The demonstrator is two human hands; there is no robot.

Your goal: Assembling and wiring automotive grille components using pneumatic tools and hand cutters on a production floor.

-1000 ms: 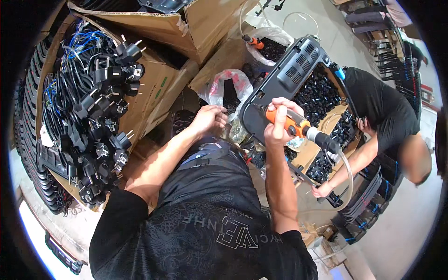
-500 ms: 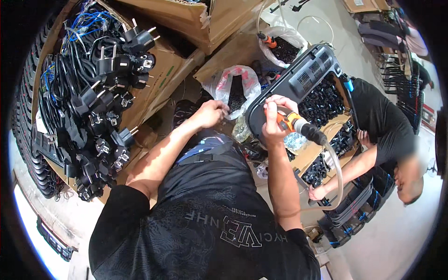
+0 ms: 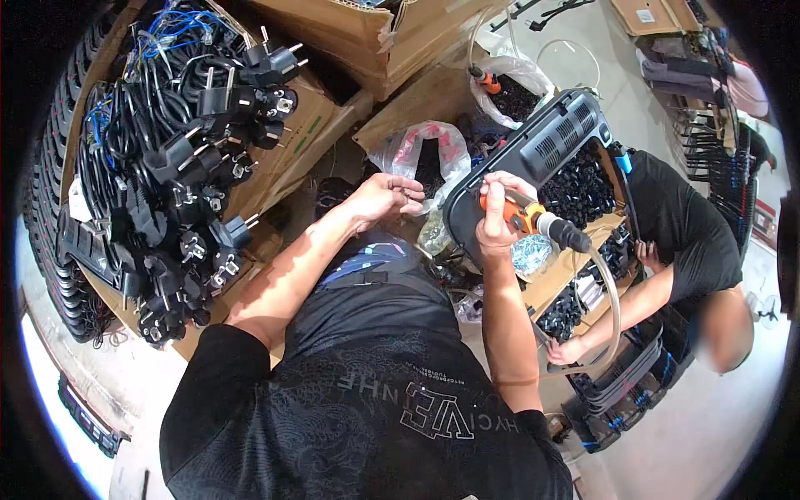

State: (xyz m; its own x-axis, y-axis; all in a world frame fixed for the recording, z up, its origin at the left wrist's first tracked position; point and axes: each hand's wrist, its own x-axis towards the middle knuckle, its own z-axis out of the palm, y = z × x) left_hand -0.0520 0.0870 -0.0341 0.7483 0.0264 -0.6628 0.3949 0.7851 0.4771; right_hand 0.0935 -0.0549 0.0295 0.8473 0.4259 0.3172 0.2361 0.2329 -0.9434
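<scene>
My right hand (image 3: pixel 497 218) is wrapped round an orange and black air screwdriver (image 3: pixel 521 219), its dark end and clear hose pointing right. Behind this hand lies a long black plastic housing (image 3: pixel 546 142) with slotted vents, slanting up to the right. My left hand (image 3: pixel 385 198) is at the near edge of a clear plastic bag (image 3: pixel 454 154) with red print, which holds small dark pieces. Its fingers are bent and close together; whatever they hold, if anything, is too small to make out.
At left, a carton is heaped with black power cords and plugs (image 3: pixel 218 104). A second orange tool (image 3: pixel 485 80) rests in a white bag (image 3: pixel 533 79) of dark parts. Small black parts (image 3: pixel 583 187) fill cartons at right, where a co-worker's arm (image 3: pixel 612 321) reaches in.
My left hand has turned slightly, its fingers stretching further right by the bag. The screwdriver has shifted a little right with my right hand. The co-worker's head has moved.
</scene>
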